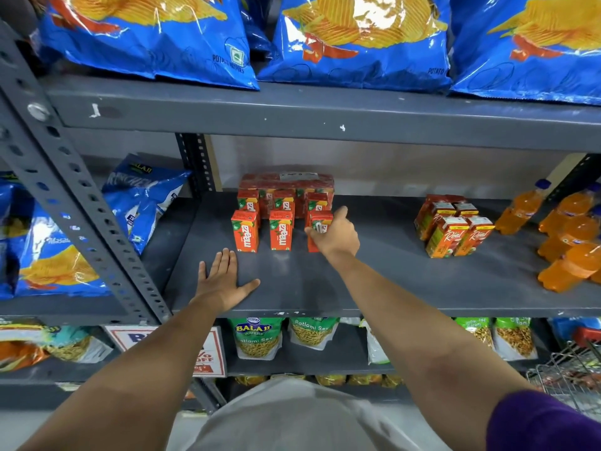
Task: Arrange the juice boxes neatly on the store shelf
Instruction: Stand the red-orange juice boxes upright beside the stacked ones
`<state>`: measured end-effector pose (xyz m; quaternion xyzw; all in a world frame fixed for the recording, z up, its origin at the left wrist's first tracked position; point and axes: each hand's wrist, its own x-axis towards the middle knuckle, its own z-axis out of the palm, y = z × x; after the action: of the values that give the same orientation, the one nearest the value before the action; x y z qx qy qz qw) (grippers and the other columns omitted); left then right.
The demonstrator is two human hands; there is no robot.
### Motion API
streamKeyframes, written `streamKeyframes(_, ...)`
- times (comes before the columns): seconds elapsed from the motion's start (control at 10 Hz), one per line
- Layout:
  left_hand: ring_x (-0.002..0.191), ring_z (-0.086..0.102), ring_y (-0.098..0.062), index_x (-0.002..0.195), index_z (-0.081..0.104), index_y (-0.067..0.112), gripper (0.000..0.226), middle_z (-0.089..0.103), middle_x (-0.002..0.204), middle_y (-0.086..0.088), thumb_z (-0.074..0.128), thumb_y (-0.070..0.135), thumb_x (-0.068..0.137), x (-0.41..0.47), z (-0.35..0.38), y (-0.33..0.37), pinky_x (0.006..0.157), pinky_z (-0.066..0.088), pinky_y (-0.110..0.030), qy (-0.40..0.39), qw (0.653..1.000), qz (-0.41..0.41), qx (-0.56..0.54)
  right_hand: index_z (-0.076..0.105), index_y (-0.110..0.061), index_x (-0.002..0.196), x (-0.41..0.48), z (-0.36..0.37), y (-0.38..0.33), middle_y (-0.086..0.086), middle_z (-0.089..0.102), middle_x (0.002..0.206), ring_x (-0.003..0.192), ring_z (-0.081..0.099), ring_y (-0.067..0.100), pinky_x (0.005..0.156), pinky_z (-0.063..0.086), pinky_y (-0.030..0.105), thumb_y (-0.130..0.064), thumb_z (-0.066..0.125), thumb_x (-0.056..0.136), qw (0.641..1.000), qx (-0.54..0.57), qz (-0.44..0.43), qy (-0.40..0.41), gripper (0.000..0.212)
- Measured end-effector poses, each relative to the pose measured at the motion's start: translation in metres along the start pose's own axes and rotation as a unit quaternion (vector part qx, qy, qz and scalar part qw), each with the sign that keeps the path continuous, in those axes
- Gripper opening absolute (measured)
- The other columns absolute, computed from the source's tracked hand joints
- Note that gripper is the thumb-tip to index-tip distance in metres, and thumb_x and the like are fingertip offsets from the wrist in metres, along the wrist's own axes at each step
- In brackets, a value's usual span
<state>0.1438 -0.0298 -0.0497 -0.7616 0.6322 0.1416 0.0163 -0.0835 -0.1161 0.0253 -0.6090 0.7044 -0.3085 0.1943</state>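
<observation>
Orange-red Maaza juice boxes stand in rows on the grey shelf (pixel 374 288). The front row holds a left box (pixel 245 231), a middle box (pixel 281 230) and a right box (pixel 317 234). My right hand (pixel 336 234) is wrapped around that right front box, thumb on its left face. More boxes (pixel 283 200) stand behind them, and a shrink-wrapped pack (pixel 286 181) lies at the back. My left hand (pixel 224 281) rests flat on the shelf in front of the left box, fingers spread, holding nothing.
A cluster of Real juice boxes (pixel 455 229) stands to the right, with orange drink bottles (pixel 566 242) beyond. Blue chip bags (pixel 354 37) hang over the shelf above. A slotted grey upright (pixel 81 206) stands left. Green snack bags (pixel 257 336) fill the shelf below.
</observation>
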Motion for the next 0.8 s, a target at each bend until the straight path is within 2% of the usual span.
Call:
streamKeyframes(0.1, 0.149, -0.012, -0.018, 0.152, -0.011, 0.013, 0.099, -0.015, 0.162, -0.004, 0.026, 0.076, 0.084, -0.001, 0.0, 0.002, 0.119, -0.008, -0.049, 0.0, 1.0, 0.001, 0.001, 0.05, -0.026, 0.122, 0.004, -0.003, -0.001, 0.008, 0.053, 0.119, 0.098, 0.063, 0.033, 0.077, 0.052, 0.038, -0.046, 0.074, 0.073, 0.995, -0.032, -0.09, -0.022, 0.059)
streamKeyframes(0.2, 0.149, -0.013, -0.018, 0.152, -0.011, 0.014, 0.098, -0.015, 0.162, -0.004, 0.026, 0.075, 0.085, -0.001, -0.002, 0.001, 0.119, -0.008, -0.049, -0.002, 1.0, 0.0, 0.0, 0.058, -0.028, 0.117, 0.009, -0.005, -0.002, 0.007, 0.047, 0.126, 0.097, 0.063, 0.033, 0.08, 0.05, 0.036, -0.047, 0.073, 0.073, 0.993, -0.022, -0.111, -0.041, 0.05)
streamKeyframes(0.3, 0.149, -0.013, -0.018, 0.152, -0.011, 0.014, 0.098, -0.015, 0.162, -0.004, 0.026, 0.075, 0.085, -0.001, -0.002, 0.001, 0.119, -0.009, -0.049, -0.005, 1.0, -0.001, -0.004, 0.063, -0.029, 0.1, 0.014, -0.004, -0.004, 0.004, 0.046, 0.124, 0.094, 0.063, 0.03, 0.078, 0.045, 0.03, -0.045, 0.073, 0.074, 0.993, 0.004, -0.104, -0.049, 0.033)
streamKeyframes(0.4, 0.149, -0.013, -0.018, 0.152, -0.011, 0.014, 0.098, -0.015, 0.162, -0.004, 0.027, 0.074, 0.085, -0.001, -0.002, 0.001, 0.119, -0.01, -0.049, -0.006, 1.0, -0.001, -0.006, 0.062, -0.028, 0.096, 0.013, -0.003, -0.003, 0.004, 0.046, 0.121, 0.092, 0.063, 0.029, 0.077, 0.046, 0.028, -0.036, 0.073, 0.076, 0.993, 0.011, -0.11, -0.039, 0.024)
streamKeyframes(0.5, 0.149, -0.013, -0.018, 0.152, -0.012, 0.014, 0.099, -0.015, 0.162, -0.004, 0.029, 0.074, 0.085, 0.0, -0.002, 0.001, 0.119, -0.01, -0.049, -0.01, 1.0, -0.002, -0.007, 0.054, -0.02, 0.115, 0.013, -0.001, 0.003, 0.009, 0.044, 0.123, 0.094, 0.061, 0.03, 0.085, 0.053, 0.037, -0.021, 0.073, 0.074, 0.995, 0.054, -0.084, -0.032, 0.045)
streamKeyframes(0.6, 0.149, -0.013, -0.018, 0.151, -0.012, 0.014, 0.099, -0.015, 0.162, -0.004, 0.029, 0.075, 0.085, 0.001, -0.002, 0.001, 0.119, -0.01, -0.049, -0.012, 1.0, -0.002, -0.008, 0.048, -0.011, 0.121, 0.016, -0.002, 0.01, 0.01, 0.051, 0.123, 0.103, 0.06, 0.026, 0.091, 0.052, 0.04, -0.016, 0.076, 0.072, 0.991, 0.123, -0.036, -0.039, 0.056)
streamKeyframes(0.7, 0.149, -0.013, -0.018, 0.151, -0.012, 0.014, 0.1, -0.016, 0.162, -0.004, 0.029, 0.075, 0.084, 0.002, -0.002, 0.0, 0.119, -0.01, -0.049, -0.012, 1.0, 0.0, -0.009, 0.056, -0.014, 0.118, 0.024, -0.007, 0.019, 0.002, 0.063, 0.115, 0.105, 0.062, 0.019, 0.094, 0.053, 0.04, -0.005, 0.074, 0.076, 0.973, 0.208, -0.024, -0.1, 0.047)
streamKeyframes(0.8, 0.149, -0.013, -0.018, 0.151, -0.012, 0.014, 0.1, -0.016, 0.162, -0.004, 0.029, 0.075, 0.084, 0.002, -0.001, 0.0, 0.119, -0.01, -0.048, -0.009, 1.0, -0.002, -0.008, 0.062, -0.017, 0.117, 0.029, -0.01, 0.022, 0.003, 0.066, 0.114, 0.104, 0.063, 0.017, 0.093, 0.054, 0.04, 0.002, 0.071, 0.077, 0.962, 0.231, -0.04, -0.138, 0.045)
